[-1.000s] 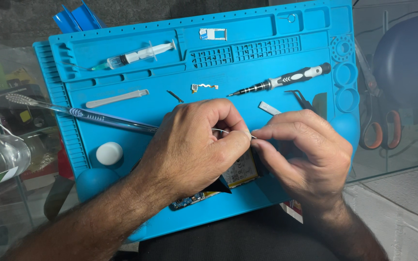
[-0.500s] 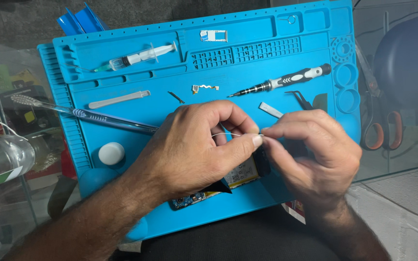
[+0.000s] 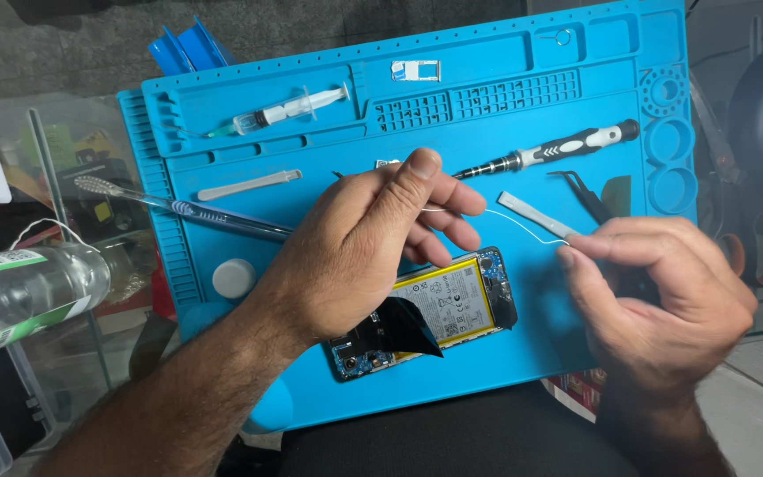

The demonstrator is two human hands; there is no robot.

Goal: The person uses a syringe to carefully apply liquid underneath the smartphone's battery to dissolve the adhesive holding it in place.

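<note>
a thin white strip (image 3: 523,223), maybe adhesive, is stretched above the opened phone (image 3: 439,309) on the blue mat (image 3: 311,106), pinched at one end by the left hand (image 3: 355,252) and at the other by the right hand (image 3: 655,291), so i think a slow, even pull keeps it whole.

Repair bench, blue work mat (image 3: 576,353), screwdriver (image 3: 549,152)
</note>
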